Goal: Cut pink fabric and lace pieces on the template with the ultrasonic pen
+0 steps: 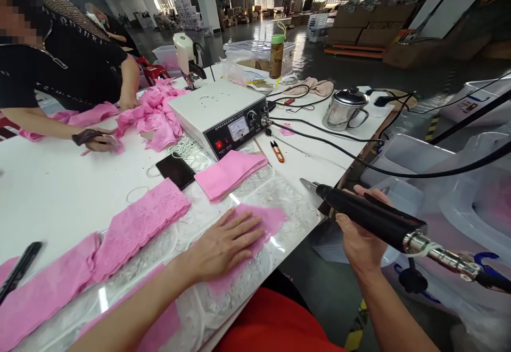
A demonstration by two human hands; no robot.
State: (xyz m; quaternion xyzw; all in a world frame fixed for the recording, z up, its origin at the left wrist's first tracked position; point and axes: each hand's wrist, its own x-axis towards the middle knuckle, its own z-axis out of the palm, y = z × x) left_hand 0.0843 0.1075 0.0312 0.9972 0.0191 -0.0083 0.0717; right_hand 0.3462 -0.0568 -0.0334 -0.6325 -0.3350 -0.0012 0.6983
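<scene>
My left hand (pixel 223 245) lies flat, fingers stretched, on a piece of pink fabric (pixel 269 219) over the clear plastic sheet near the table's front edge. My right hand (pixel 365 235) is wrapped round a black corded ultrasonic handpiece (pixel 371 216). Its pointed metal tip (pixel 309 186) faces left, beside the table's right corner and apart from the fabric. Just beyond my left hand is a folded stack of pink fabric (pixel 229 175). To the left runs a row of pink lace-edged pieces (pixel 139 229). More pink fabric (pixel 159 325) shows partly under my left forearm.
A control box (pixel 223 109) with a dial and lit red switch stands behind the stack. Orange thread snips (pixel 277 151), a black phone (pixel 175 171) and a lidded glass mug (pixel 346 109) lie around. Cables cross rightward over plastic bins (pixel 411 155). A co-worker's hand (pixel 99 141) handles pink fabric.
</scene>
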